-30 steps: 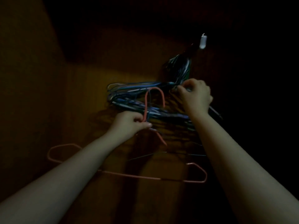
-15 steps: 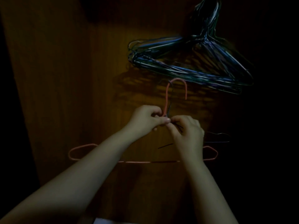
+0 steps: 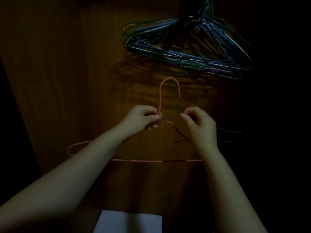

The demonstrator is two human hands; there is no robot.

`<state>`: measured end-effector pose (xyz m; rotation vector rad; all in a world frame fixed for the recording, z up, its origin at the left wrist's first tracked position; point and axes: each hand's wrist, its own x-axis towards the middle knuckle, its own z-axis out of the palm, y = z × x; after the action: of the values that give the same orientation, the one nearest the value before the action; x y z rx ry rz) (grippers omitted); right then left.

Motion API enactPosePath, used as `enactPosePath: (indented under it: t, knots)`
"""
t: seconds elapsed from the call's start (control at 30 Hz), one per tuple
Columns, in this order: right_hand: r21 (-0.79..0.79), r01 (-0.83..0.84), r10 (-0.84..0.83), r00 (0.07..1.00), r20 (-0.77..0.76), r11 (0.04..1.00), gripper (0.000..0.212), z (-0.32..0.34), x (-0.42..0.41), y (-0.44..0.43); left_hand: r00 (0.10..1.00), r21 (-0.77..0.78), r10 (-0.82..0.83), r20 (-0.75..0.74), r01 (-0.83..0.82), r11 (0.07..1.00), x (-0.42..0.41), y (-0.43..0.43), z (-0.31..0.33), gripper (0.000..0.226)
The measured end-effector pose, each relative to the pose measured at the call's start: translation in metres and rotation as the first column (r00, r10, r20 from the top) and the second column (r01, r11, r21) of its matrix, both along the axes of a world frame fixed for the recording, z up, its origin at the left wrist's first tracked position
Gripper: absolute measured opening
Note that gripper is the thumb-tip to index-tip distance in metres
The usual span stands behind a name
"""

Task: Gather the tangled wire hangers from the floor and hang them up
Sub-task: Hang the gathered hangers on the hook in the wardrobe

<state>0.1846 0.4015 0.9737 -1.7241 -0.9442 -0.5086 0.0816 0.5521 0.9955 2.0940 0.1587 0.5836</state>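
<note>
A pink wire hanger (image 3: 160, 94) hangs in front of a dim wooden panel, hook upward. My left hand (image 3: 143, 117) pinches its neck just under the hook. My right hand (image 3: 200, 125) pinches the neck of a dark wire hanger (image 3: 232, 135), whose thin hook pokes up beside the pink one and whose body runs off to the right. The two necks are a short way apart. A bundle of several blue and dark wire hangers (image 3: 190, 46) hangs at the upper right, above both hands.
The wooden panel (image 3: 80, 81) fills the background, with darkness on the right and far left. A pale flat sheet (image 3: 127, 221) lies at the bottom centre between my forearms.
My right hand let go of the hanging bundle and came down to the pink hanger's neck. It has now drawn the dark hanger's neck to the right, away from the pink one.
</note>
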Motion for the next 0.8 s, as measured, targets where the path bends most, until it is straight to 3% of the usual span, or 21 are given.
enactPosePath:
  t: [0.27,0.57,0.8]
  knots:
    - [0.038,-0.043,0.043,0.999,-0.001,0.998,0.005,0.036,0.021,-0.017,0.999,0.022,0.033,0.031,-0.034,0.999,-0.002,0.019,0.015,0.021]
    - [0.175,-0.045,0.068,0.989,-0.130,0.984,0.020,0.095,0.055,-0.024,0.999,0.046,-0.001,0.041,-0.001,0.999,0.000,0.038,0.048,0.017]
    - [0.261,-0.042,0.091,0.980,-0.177,0.964,0.020,0.157,0.078,-0.018,0.998,-0.123,-0.005,0.066,0.013,0.992,0.013,0.058,0.064,0.015]
